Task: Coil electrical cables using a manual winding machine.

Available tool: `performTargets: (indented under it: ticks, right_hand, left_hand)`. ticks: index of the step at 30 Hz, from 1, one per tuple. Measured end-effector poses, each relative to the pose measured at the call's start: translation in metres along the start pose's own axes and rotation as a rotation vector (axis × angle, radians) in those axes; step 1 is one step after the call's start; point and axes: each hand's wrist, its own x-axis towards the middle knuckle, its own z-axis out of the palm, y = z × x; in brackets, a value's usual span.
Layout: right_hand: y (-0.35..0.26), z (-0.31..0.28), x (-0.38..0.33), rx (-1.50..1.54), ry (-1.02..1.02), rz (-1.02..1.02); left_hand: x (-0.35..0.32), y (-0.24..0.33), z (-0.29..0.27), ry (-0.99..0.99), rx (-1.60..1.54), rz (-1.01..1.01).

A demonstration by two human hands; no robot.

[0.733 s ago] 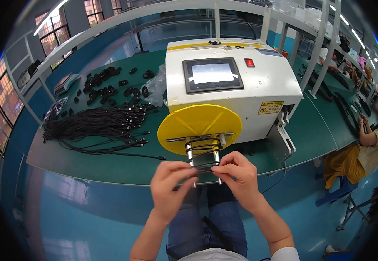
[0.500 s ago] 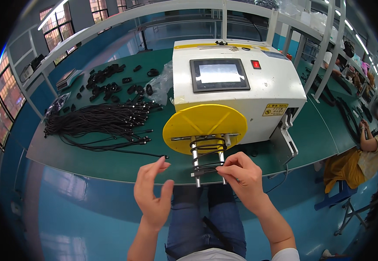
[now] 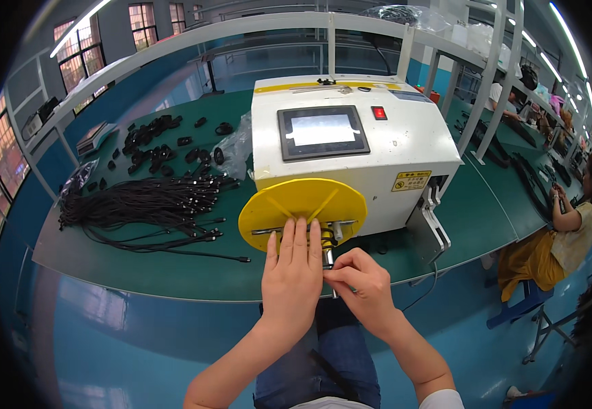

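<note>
Head view. The person sits at a green counter (image 3: 139,273) before a white winding machine (image 3: 350,157) with a touch screen (image 3: 323,131) and a yellow disc (image 3: 296,204) on its front face. Two metal prongs (image 3: 329,255) project from the disc toward the person.

The left hand (image 3: 292,276) lies flat, fingers (image 3: 294,242) extended and together, with their tips against the lower face of the disc. It grips nothing that can be seen.

The right hand (image 3: 357,286) is closed in a pinch just beside the prongs, thumb and forefinger pressed together. It appears to hold a thin dark item, probably a cable end, but the item itself cannot be confirmed.

To the left on the counter lies a bundle of loose black cables (image 3: 146,208); beyond it, small coiled cables (image 3: 156,133) are scattered.

Risk, as a judgement: both hands are at the rotating part. Should the disc turn while the left fingers rest on it, they could be caught against the prongs. A loose pinch could let the cable end slip off the prongs.

Not determinable: the work piece between the hands is hidden by the left hand and the right fingers; the lower ends of the prongs are covered. A seated person (image 3: 568,232) at the right rim is distorted by the lens.
</note>
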Motion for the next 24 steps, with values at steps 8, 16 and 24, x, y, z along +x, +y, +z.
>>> performTargets:
  ticks: [8,16,24]
  right_hand:
    - [0.052,0.025,-0.016,0.568,0.289,0.427]
    - [0.05,0.047,0.006,0.57,0.221,0.619]
    - [0.049,0.063,0.007,1.136,0.332,0.801]
  left_hand:
    - [0.002,0.006,0.004,-0.088,-0.062,-0.074]
    - [0.001,0.006,0.003,-0.116,-0.148,-0.137]
    - [0.007,0.0,0.004,-0.097,-0.187,-0.151]
